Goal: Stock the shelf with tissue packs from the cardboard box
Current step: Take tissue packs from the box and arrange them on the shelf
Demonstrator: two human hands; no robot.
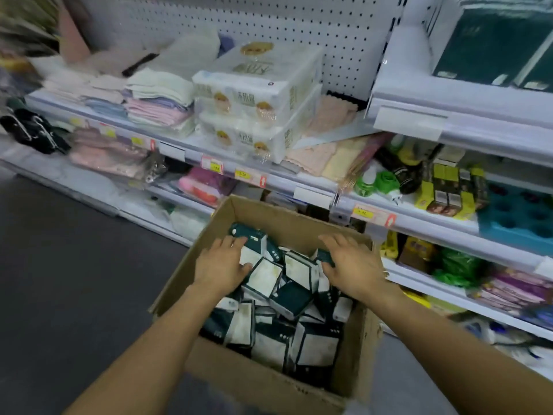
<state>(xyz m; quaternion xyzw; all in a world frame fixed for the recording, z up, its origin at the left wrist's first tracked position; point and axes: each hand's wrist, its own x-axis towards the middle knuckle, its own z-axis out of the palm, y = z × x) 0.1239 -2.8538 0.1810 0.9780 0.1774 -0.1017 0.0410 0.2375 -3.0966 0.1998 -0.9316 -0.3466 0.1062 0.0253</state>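
Both hands down in the cardboard box (pixel 278 387): left hand (pixel 221 266) clamps a tissue pack (pixel 250 244), right hand (pixel 351 262) spread flat, fingers apart, on the heap.

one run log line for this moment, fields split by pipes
phase: reaching into cardboard box | left hand: grips a tissue pack | right hand: open over packs | shelf: none placed yet

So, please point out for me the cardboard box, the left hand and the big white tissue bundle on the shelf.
cardboard box (pixel 278 218): head view, on its far inner wall.
left hand (pixel 220 266): head view, on the back of the hand.
white tissue bundle (pixel 257 85): head view, on the upper pack's front face.
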